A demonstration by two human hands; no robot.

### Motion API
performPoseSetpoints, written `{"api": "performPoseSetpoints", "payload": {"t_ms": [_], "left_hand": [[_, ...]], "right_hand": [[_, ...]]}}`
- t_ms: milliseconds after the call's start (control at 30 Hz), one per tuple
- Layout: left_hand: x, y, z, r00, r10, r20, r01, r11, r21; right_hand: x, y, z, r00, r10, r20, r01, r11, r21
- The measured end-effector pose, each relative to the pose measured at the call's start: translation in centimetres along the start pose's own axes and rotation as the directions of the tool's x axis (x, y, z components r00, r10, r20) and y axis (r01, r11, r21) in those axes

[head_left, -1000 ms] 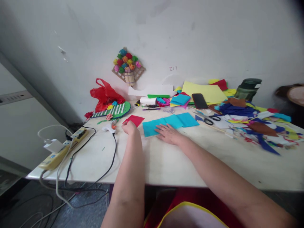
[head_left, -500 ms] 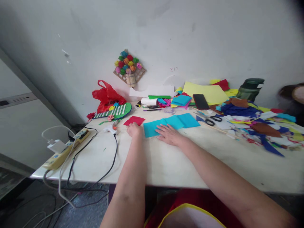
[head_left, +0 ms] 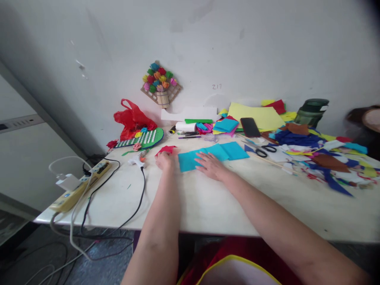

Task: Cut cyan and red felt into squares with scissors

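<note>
The red sheet [head_left: 168,149] lies on the pale table [head_left: 213,213], just left of a strip of blue sheets [head_left: 187,161]. The left hand [head_left: 165,160] is at the red sheet's near edge, fingers curled — whether they pinch it, I cannot tell. The right hand [head_left: 211,167] rests flat on the blue strip, fingers spread, gripping nothing. Left of the red sheet sits a white glue gun [head_left: 135,162] with a black cord. Right of the blue strip are black-handled scissors [head_left: 261,152] — then a heap of coloured scraps [head_left: 331,161]. Farther back, a phone [head_left: 249,127] lies by a yellow sheet [head_left: 257,114].
</note>
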State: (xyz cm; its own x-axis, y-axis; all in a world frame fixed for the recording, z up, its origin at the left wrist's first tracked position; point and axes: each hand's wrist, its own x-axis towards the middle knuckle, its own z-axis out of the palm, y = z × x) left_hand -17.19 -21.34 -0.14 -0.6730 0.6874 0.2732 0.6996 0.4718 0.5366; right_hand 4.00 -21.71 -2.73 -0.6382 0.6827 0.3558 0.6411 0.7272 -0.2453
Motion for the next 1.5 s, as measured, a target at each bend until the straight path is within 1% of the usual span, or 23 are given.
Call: {"api": "performPoseSetpoints", "payload": {"t_ms": [67, 133, 167, 233, 300, 367, 433, 500, 633, 667, 700, 733, 767, 833, 867, 900, 933, 967, 1033, 1133, 1233, 1367, 1500], "left_hand": [[0.0, 0.4, -0.3, 0.996, 0.084, -0.025, -0.086, 0.991, -0.107], [-0.2, 1.1, -0.4, 0.969, 0.247, -0.026, -0.247, 0.945, -0.213], [-0.3, 1.5, -0.4, 0.938, 0.346, -0.026, -0.341, 0.905, -0.254], [-0.9, 2.3, -0.3, 0.848, 0.530, -0.018, -0.509, 0.804, -0.308], [-1.8, 3.1, -0.4, 0.755, 0.655, 0.026, -0.611, 0.717, -0.336], [-2.7, 3.7, -0.5, 0.663, 0.740, 0.110, -0.675, 0.656, -0.337], [-3.4, 4.0, -0.6, 0.595, 0.786, 0.167, -0.723, 0.615, -0.315], [-3.8, 4.2, -0.6, 0.538, 0.815, 0.216, -0.762, 0.580, -0.288], [-3.9, 4.2, -0.5, 0.437, 0.836, 0.333, -0.804, 0.528, -0.272], [-3.8, 4.2, -0.5, 0.433, 0.830, 0.352, -0.797, 0.535, -0.281], [-3.6, 4.1, -0.6, 0.458, 0.815, 0.356, -0.775, 0.562, -0.290], [-3.4, 4.0, -0.8, 0.515, 0.785, 0.344, -0.735, 0.611, -0.295], [-3.2, 3.8, -1.0, 0.599, 0.735, 0.317, -0.676, 0.677, -0.292], [-2.6, 3.4, -1.5, 0.798, 0.550, 0.245, -0.495, 0.831, -0.253], [-2.2, 3.1, -1.7, 0.869, 0.439, 0.226, -0.393, 0.892, -0.221], [-1.9, 2.8, -1.9, 0.922, 0.317, 0.221, -0.281, 0.943, -0.179], [-1.6, 2.5, -2.1, 0.944, 0.223, 0.241, -0.191, 0.970, -0.150], [-1.4, 2.2, -2.2, 0.950, 0.146, 0.278, -0.115, 0.986, -0.123], [-1.0, 1.6, -2.2, 0.932, 0.044, 0.359, -0.017, 0.997, -0.079], [-0.6, 1.2, -2.0, 0.907, -0.025, 0.421, 0.040, 0.999, -0.025], [-0.4, 1.0, -1.7, 0.885, -0.053, 0.463, 0.051, 0.999, 0.017], [-0.1, 0.9, -0.9, 0.869, -0.030, 0.494, 0.006, 0.999, 0.051], [0.1, 0.8, -0.3, 0.837, -0.016, 0.546, -0.027, 0.997, 0.070]], "right_hand": [[0.3, 0.4, 0.1, 0.992, 0.068, -0.105, -0.046, 0.979, 0.196], [0.5, 0.8, 0.0, 0.962, 0.229, -0.150, -0.131, 0.867, 0.481], [0.6, 1.0, -0.1, 0.936, 0.325, -0.134, -0.174, 0.759, 0.628], [0.7, 1.4, -0.5, 0.875, 0.482, -0.045, -0.219, 0.477, 0.851], [0.7, 1.7, -1.0, 0.833, 0.551, 0.043, -0.202, 0.231, 0.952], [0.6, 1.8, -1.6, 0.818, 0.569, 0.082, -0.168, 0.102, 0.981], [0.5, 1.8, -1.9, 0.812, 0.577, 0.089, -0.150, 0.058, 0.987], [0.5, 1.7, -1.9, 0.806, 0.585, 0.089, -0.149, 0.055, 0.987], [0.7, 1.8, -1.0, 0.778, 0.621, 0.092, -0.198, 0.104, 0.975], [0.8, 1.9, -0.7, 0.772, 0.630, 0.088, -0.214, 0.127, 0.968], [0.8, 2.0, -0.4, 0.766, 0.638, 0.084, -0.232, 0.151, 0.961], [0.9, 2.1, -0.2, 0.759, 0.646, 0.081, -0.248, 0.172, 0.953], [1.0, 2.1, 0.0, 0.752, 0.654, 0.079, -0.263, 0.188, 0.946], [1.0, 2.2, 0.1, 0.740, 0.668, 0.080, -0.281, 0.199, 0.939], [1.0, 2.2, 0.1, 0.736, 0.672, 0.081, -0.284, 0.198, 0.938], [1.0, 2.1, 0.0, 0.734, 0.674, 0.083, -0.286, 0.196, 0.938], [1.0, 2.1, 0.0, 0.735, 0.673, 0.086, -0.289, 0.195, 0.937], [0.9, 2.0, -0.1, 0.737, 0.670, 0.090, -0.293, 0.196, 0.936], [0.8, 1.9, -0.2, 0.749, 0.656, 0.095, -0.296, 0.203, 0.933], [0.6, 1.8, -0.4, 0.774, 0.626, 0.094, -0.290, 0.218, 0.932], [0.5, 1.6, -0.6, 0.792, 0.602, 0.097, -0.281, 0.219, 0.935], [0.4, 0.9, -1.0, 0.814, 0.572, 0.105, -0.258, 0.194, 0.946], [0.3, 0.6, -1.2, 0.857, 0.507, 0.092, -0.222, 0.203, 0.954]]}}
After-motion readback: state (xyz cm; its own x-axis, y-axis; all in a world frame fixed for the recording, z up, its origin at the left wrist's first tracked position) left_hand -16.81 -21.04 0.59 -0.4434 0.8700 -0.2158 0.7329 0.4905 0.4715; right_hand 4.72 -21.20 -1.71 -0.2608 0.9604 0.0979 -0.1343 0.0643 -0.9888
